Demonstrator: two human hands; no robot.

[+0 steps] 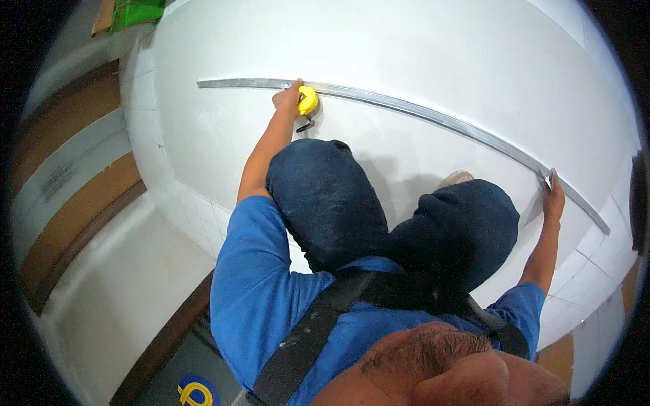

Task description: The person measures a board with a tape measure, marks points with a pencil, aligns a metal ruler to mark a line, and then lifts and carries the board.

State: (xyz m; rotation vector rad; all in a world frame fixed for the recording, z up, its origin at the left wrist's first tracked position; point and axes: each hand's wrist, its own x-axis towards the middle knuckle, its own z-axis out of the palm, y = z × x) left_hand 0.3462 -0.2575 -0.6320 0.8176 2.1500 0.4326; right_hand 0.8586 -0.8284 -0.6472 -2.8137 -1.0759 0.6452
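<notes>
A long metal profile (406, 104) lies across a large white board (386, 45) in front of me, its line bowed by the lens. My left hand (288, 98) is closed around a yellow tape measure (307, 100), with its fingertips at the profile's near edge. A black wrist strap (304, 124) hangs from the tape measure. Near the profile's right end, my right hand (554, 197) grips its edge. A small pale, shiny piece (547, 179) shows at those fingers; what it is I cannot tell. My bent knees are between my arms.
White floor tiles (591, 274) border the board. Brown and grey bands (76, 147) of a large structure run along the left. Something green (134, 12) is at the top left. A dark surface with a blue-and-yellow emblem (197, 391) lies low on the left.
</notes>
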